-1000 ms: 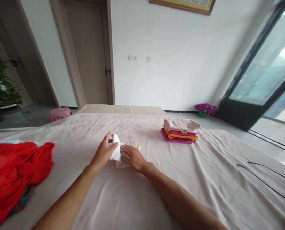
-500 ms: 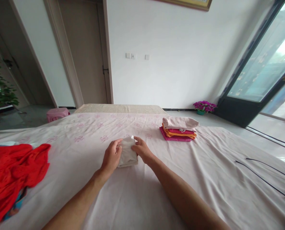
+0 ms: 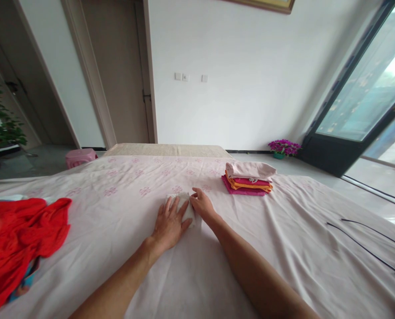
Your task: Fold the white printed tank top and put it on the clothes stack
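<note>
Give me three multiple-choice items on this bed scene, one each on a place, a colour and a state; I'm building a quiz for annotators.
1. Where does the stack of folded clothes lie relative to the hands?
A. Beyond them, to the right
B. At the left edge
C. On the floor

2. What colour is the loose garment at the left of the bed?
A. Blue
B. Red
C. Black

3. How does the left hand meet the small white folded cloth?
A. Lifts it in the air
B. Lies flat on top of it
C. Is apart from it

Answers: 1 A, the stack sits farther up the bed, right of the right hand. 2 B, the crumpled cloth is bright red. 3 B, the palm and spread fingers lie on the cloth.
</note>
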### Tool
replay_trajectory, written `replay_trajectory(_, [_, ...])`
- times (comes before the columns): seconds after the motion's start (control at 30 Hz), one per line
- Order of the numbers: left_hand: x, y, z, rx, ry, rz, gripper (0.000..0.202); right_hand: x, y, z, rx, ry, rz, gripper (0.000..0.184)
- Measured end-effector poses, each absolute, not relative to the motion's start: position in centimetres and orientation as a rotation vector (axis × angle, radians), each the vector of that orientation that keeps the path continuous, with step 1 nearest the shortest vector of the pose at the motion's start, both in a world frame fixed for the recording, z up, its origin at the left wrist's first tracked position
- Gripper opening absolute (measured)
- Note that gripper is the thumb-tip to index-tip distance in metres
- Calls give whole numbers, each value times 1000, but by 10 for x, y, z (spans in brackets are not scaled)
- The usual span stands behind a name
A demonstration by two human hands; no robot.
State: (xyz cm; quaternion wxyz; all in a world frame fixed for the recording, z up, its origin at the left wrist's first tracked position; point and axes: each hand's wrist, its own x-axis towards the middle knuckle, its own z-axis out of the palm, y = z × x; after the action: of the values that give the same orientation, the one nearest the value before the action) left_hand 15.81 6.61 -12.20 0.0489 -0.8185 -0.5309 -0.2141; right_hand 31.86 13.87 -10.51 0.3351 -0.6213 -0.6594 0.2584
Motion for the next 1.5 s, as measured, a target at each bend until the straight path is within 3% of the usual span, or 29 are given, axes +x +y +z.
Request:
replay_trajectory(0.2, [154,70,-127,-2584,-1591,-803,61,322,137,-102,-1685,-1826,574,57])
replay_trajectory(0.43, [140,87,-141,-2340,-1804,-1619,51,321,128,-96,-1749,-1972,532,57])
replay_trajectory(0.8, [133,96,-132,-2106,-2339,-2485,83,321,125,-98,-1644,-1903,547,53])
replay_trajectory(1.03, [138,84,-117,-2091,-2246,-2626,90,318,133,-113,-1293,-1670,716,52])
replay_trajectory(1.2, [140,80,-111,-1946,-2290,-2925,100,312,134,-113,-1066,-1488,892,50])
replay_trajectory(1.5, [138,79,-107,-1800,-2272,-3197,101,308,128,-108,-1044,-1347,1126,56])
